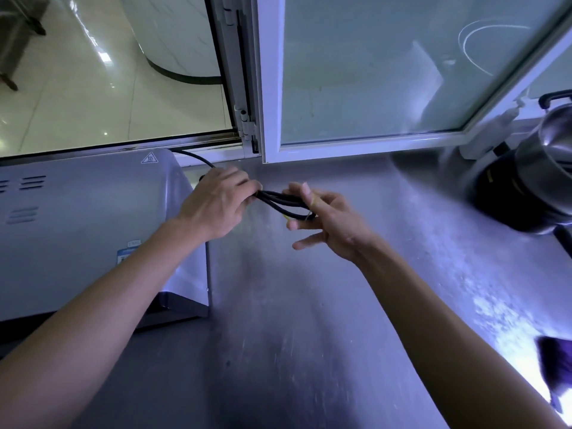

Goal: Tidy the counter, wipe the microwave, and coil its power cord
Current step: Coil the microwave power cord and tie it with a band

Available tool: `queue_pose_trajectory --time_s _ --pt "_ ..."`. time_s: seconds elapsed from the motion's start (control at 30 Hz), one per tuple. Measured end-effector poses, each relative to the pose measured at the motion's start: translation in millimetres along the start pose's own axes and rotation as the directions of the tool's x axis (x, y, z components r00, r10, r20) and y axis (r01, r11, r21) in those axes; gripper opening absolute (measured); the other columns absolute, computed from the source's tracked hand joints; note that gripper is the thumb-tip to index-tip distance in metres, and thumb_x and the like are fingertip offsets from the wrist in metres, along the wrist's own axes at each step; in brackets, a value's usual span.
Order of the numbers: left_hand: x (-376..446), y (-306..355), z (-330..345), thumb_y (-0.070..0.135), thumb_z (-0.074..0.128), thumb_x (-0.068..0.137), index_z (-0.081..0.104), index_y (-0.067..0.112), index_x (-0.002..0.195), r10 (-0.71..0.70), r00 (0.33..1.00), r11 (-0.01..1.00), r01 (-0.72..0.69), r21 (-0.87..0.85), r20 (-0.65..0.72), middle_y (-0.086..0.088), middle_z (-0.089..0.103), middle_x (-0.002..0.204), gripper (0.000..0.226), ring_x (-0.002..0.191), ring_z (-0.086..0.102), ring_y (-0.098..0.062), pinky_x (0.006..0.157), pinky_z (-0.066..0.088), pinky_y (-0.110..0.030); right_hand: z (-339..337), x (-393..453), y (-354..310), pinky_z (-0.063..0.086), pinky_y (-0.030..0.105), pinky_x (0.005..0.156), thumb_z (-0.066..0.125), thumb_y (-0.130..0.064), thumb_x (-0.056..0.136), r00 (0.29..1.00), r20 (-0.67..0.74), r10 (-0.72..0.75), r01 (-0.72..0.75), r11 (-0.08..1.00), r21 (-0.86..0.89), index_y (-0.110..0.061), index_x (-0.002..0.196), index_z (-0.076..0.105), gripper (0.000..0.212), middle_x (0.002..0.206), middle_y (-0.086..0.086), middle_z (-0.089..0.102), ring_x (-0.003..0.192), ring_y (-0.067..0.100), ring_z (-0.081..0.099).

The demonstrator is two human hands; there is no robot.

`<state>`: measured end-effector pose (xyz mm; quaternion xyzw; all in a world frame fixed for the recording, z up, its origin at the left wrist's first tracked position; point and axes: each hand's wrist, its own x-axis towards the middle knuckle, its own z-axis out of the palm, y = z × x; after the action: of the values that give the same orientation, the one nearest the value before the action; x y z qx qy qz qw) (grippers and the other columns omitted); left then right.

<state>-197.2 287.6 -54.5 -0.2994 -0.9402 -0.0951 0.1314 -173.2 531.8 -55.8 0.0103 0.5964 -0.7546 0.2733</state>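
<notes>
The folded black power cord (pixel 286 202) is gripped at its left end by the left hand (pixel 216 205) and pinched at the loops by the right hand (pixel 328 221). Loops should be kept even and tight-ish while the thin tie gets wrapped.

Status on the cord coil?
Left hand grips bundled power cord; right hand pinches its looped end. Cord trails behind microwave. Nothing blocking on counter.

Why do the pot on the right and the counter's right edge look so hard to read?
Head view: the pot is smeared by motion blur; glare whitens the counter at right; wide-angle bending curves the window frame; both hands and the cord stay fairly sharp.
</notes>
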Motion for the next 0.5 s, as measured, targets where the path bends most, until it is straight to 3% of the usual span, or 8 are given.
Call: queue_pose_trajectory --time_s 0.2,0.3,0.5 --pt "6 30 13 0.011 0.057 0.093 0.065 0.014 0.101 -0.147 0.974 0.980 0.121 0.155 0.170 -0.005 0.058 0.089 0.012 0.095 0.054 -0.030 0.085 0.039 -0.042 15 22 12 0.061 0.047 0.057 0.080 -0.052 0.077 0.950 -0.313 -0.005 -0.040 0.990 -0.136 -0.019 0.096 0.079 0.038 0.078 -0.007 0.074 0.067 0.018 0.072" --pt "8 36 15 0.013 0.054 0.096 0.063 0.017 0.100 -0.214 0.965 0.969 0.191 0.154 0.150 -0.002 0.057 0.090 0.011 0.094 0.053 -0.027 0.086 0.037 -0.039 20 32 20 0.061 0.045 0.055 0.082 -0.058 0.069 0.920 -0.391 0.009 -0.078 0.984 -0.159 -0.021 0.088 0.080 0.041 0.081 -0.005 0.075 0.062 0.018 0.071" --pt "0 33 20 0.014 0.056 0.096 0.066 0.015 0.099 -0.270 0.954 0.961 0.259 0.095 0.133 -0.002 0.058 0.086 0.011 0.093 0.053 -0.027 0.086 0.038 -0.038 21 46 35 0.060 0.045 0.054 0.078 -0.046 0.073 0.884 -0.467 0.008 -0.042 0.997 -0.062 -0.010 0.074 0.077 0.036 0.084 0.011 0.074 0.059 0.024 0.069"
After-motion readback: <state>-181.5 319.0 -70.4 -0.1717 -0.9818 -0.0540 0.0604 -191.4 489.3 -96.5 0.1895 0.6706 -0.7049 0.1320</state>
